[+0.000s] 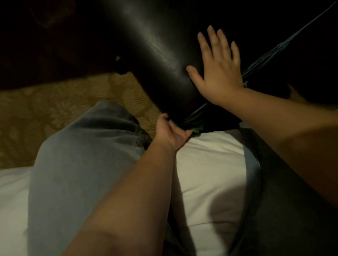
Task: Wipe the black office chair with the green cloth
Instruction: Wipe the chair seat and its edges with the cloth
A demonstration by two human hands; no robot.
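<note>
Well, the black padded leather-look office chair is what I have to manage here, and I judge it heavy and awkward. It is leaning over towards the person's lap, its smooth skin looks slippery under a bare palm, and the padding should give a little. I would steady it on the broad panel and by the firm lower rim, not by the thin dark trim strip that runs off beyond the right hand.

The right hand lies flat on that panel with its fingers straight and spread, bracing rather than gripping.

The left hand sits below and to the near side of it, at the chair's bottom corner. Its thumb is on the edge and its fingers reach underneath, out of my sight. I cannot tell whether they pinch anything.

The small crumpled green cloth shows only as a scrap just past those hidden fingers, tucked under the chair's rim. I expect it to be light, soft and limp, so it is best bunched in the palm so it doesn't slip.

The white bed sheet lies under both forearms, and a leg in grey-blue jeans is outboard of the left arm.
</note>
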